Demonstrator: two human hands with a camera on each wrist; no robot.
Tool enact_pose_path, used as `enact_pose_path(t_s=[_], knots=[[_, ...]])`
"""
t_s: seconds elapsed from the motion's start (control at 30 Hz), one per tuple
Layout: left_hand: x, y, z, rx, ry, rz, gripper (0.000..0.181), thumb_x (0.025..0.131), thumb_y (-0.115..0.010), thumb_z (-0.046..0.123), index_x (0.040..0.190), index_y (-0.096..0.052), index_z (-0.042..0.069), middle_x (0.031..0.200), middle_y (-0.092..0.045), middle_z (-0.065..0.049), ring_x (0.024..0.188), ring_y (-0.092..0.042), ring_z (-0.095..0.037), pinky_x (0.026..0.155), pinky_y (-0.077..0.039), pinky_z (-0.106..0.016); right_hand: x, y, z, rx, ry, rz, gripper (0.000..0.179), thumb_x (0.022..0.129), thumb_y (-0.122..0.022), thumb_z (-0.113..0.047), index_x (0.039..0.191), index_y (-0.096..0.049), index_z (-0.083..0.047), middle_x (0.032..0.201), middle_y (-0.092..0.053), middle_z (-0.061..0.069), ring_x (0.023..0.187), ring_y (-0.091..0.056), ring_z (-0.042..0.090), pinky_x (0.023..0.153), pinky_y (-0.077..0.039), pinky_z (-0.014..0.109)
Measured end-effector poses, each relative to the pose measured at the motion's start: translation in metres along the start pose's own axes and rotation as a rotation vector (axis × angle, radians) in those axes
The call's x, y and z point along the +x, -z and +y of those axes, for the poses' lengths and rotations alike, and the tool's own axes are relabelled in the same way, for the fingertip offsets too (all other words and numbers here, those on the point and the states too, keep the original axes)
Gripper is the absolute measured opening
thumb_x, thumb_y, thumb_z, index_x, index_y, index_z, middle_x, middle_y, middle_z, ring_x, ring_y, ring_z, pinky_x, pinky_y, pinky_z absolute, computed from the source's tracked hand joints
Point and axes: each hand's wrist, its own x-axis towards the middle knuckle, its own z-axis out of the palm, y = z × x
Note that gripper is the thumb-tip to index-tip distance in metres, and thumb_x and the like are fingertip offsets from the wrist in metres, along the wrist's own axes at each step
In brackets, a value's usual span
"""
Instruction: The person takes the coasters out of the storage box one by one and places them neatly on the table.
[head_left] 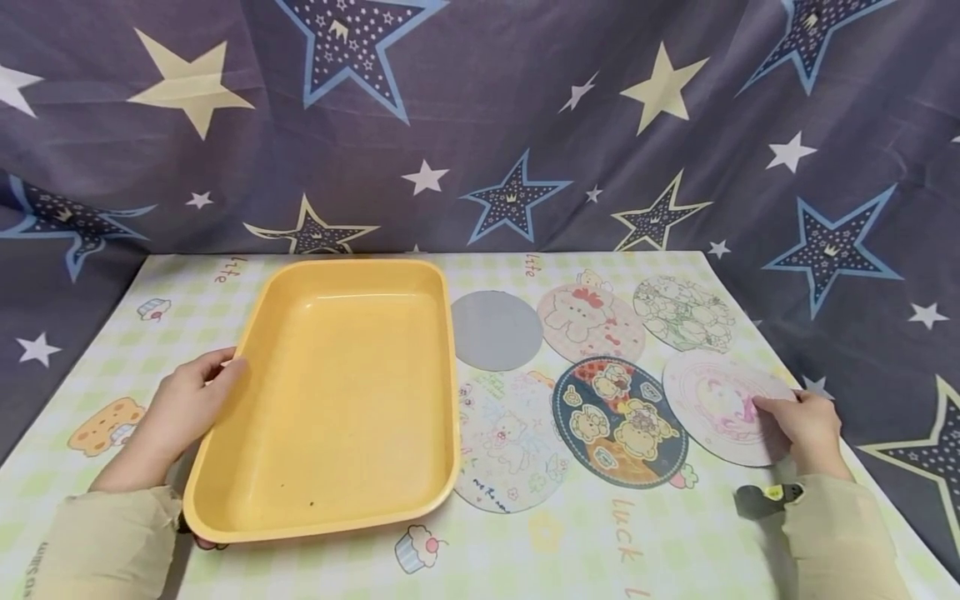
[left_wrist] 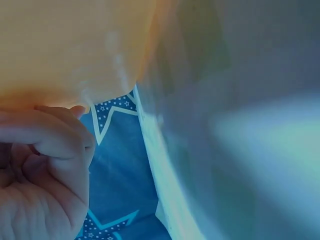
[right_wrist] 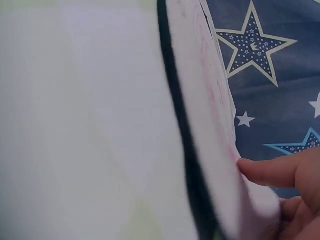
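My left hand (head_left: 183,404) grips the left rim of a large yellow tray (head_left: 341,400), thumb on top and curled fingers below the edge. In the left wrist view the tray's outer wall (left_wrist: 65,50) fills the upper left, above my fingers. With my right hand (head_left: 813,425) I pinch the right edge of a round pink-and-white mat (head_left: 708,396). Its near edge stands off the tablecloth in the right wrist view, where a dark band shows beneath the mat (right_wrist: 210,100). To its left lies a dark blue round mat (head_left: 660,454) with bear pictures.
A plain grey disc (head_left: 497,331), a pink bunny mat (head_left: 588,321), a green-and-white patterned mat (head_left: 682,312) and a pale doodled mat (head_left: 510,450) lie right of the tray. A checked tablecloth (head_left: 540,567) covers the table; a starry curtain (head_left: 480,125) hangs behind.
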Motion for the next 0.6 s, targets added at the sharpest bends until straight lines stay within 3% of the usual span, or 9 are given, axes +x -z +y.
enact_pose_path(t_s=[0.13,0.3,0.4,0.5,0.6], knots=[[-0.001,0.004,0.000,0.051,-0.011,-0.006,0.067,0.106,-0.034,0.045,0.146,-0.039,-0.009,0.117,-0.060,-0.031,0.095,-0.062,-0.037,0.068,-0.049,-0.030,-0.001,0.002,-0.003,-0.064,0.020,-0.015,0.080,0.090,-0.066,-0.020,0.149,-0.023,0.014,0.149,-0.030,0.037,0.114,-0.043,0.043,0.075,-0.048,0.037],[-0.002,0.013,0.003,0.089,0.000,-0.036,0.073,0.105,-0.036,0.051,0.146,-0.038,-0.010,0.110,-0.060,-0.028,0.074,-0.060,-0.023,0.058,-0.048,-0.029,-0.005,0.007,-0.007,-0.149,0.074,0.019,0.077,0.091,-0.064,-0.026,0.147,-0.030,0.015,0.144,-0.036,0.038,0.103,-0.049,0.042,0.065,-0.048,0.034],[-0.001,0.019,0.008,0.104,0.017,-0.063,0.077,0.104,-0.035,0.054,0.146,-0.037,-0.009,0.109,-0.061,-0.028,0.066,-0.059,-0.017,0.054,-0.049,-0.030,-0.008,0.011,-0.011,-0.144,0.086,0.026,0.073,0.094,-0.060,-0.028,0.147,-0.032,0.013,0.149,-0.034,0.036,0.119,-0.045,0.048,0.090,-0.048,0.048],[0.001,0.027,0.015,0.156,0.012,-0.070,0.078,0.103,-0.035,0.055,0.145,-0.039,-0.010,0.110,-0.063,-0.029,0.071,-0.064,-0.021,0.056,-0.051,-0.032,-0.012,0.013,-0.017,-0.091,0.090,0.027,0.071,0.096,-0.057,-0.029,0.149,-0.030,0.010,0.153,-0.030,0.032,0.138,-0.031,0.051,0.112,-0.032,0.059],[0.005,0.035,0.024,0.240,-0.012,-0.051,0.076,0.104,-0.036,0.053,0.141,-0.041,-0.013,0.108,-0.067,-0.030,0.081,-0.068,-0.035,0.067,-0.054,-0.046,-0.015,0.012,-0.026,-0.023,0.113,0.051,0.068,0.097,-0.055,-0.030,0.151,-0.032,0.006,0.152,-0.035,0.029,0.141,-0.031,0.047,0.114,-0.031,0.058]])
